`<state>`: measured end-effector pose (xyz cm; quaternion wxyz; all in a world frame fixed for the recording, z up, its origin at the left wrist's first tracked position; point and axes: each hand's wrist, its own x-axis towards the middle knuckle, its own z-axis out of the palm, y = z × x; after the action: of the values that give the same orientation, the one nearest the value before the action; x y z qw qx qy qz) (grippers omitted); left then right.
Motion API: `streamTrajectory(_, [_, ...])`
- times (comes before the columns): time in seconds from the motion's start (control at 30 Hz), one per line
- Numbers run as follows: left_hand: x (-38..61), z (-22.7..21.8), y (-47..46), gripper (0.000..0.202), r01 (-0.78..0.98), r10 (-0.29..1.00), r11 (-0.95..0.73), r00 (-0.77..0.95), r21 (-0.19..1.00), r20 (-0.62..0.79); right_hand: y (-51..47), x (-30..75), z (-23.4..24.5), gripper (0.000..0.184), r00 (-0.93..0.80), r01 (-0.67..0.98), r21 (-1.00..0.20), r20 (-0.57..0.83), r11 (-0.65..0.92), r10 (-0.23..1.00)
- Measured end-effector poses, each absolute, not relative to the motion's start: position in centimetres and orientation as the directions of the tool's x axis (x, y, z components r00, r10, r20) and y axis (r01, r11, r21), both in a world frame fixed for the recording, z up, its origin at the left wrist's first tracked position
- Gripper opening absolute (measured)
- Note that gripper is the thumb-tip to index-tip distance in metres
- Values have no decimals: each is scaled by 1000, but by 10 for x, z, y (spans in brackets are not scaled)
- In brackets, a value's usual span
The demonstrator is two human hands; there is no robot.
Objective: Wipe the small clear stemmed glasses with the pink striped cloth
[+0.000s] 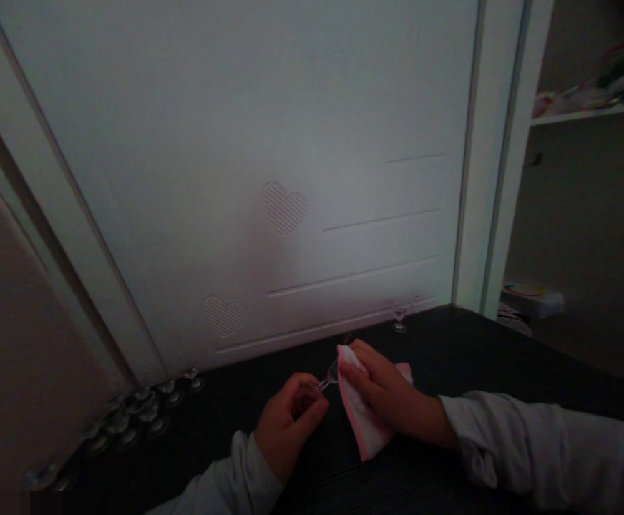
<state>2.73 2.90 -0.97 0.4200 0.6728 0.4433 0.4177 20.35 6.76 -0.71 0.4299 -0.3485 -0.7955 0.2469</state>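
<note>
Wiping seems the step in hand: the left hand (289,418) pinches the stem of a small glass (328,378), held tilted above the near middle of the dark table (451,357). The right hand (392,400) closes a pink cloth (363,429) around its bowl. Other glasses (140,418) cluster at the left. The next move likely calls for turning the bowl gently inside the cloth.

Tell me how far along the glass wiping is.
Possibly done: one lone glass stands apart by the white panel. In hand: the left hand pinches a small stemmed glass while the right hand presses a pink cloth on it. Seemingly left: the cluster of glasses at the far left.
</note>
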Motion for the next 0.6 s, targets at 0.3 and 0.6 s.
streamTrajectory(0.3, [25, -5, 30, 36, 329, 941, -263, 293, 907, 166, 61, 204, -2, 12, -425, 291, -678, 540, 675, 726])
streamTrajectory(0.6, [28, -6, 28, 40, 190, 951, -229, 255, 955, 177, 66, 202, -5, 18, -375, 319, -683, 546, 657, 749])
